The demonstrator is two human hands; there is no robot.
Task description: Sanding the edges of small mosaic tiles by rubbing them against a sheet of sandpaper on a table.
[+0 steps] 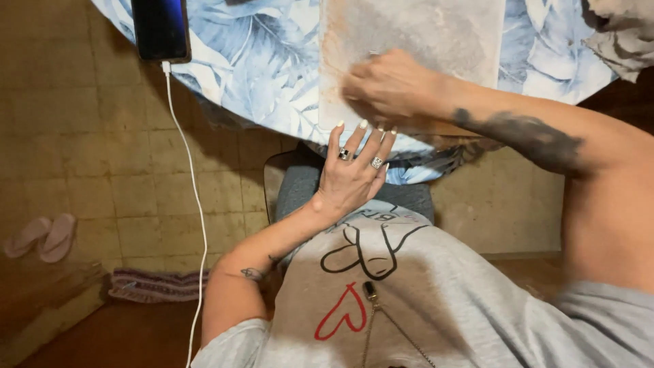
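Right hand (392, 85) lies knuckles-up on the grey sheet (422, 34) at twelve o'clock on the worktop (259, 68), fingers curled under at its near edge, though I cannot tell if it grips; left hand (354, 170) is open, fingertips braced on the worktop rim just below. The sheet looks thin, light and floppy, best pinched at that near edge. Its long axis seems to run twelve to six.

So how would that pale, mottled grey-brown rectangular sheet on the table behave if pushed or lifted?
The pale mottled rectangular sheet lies flat with straight edges, so it is probably fairly stiff rather than floppy. It looks thin, so likely light. On the blue leaf-print tablecloth it might slide; the left hand braces its near edge while the right hand presses on it.
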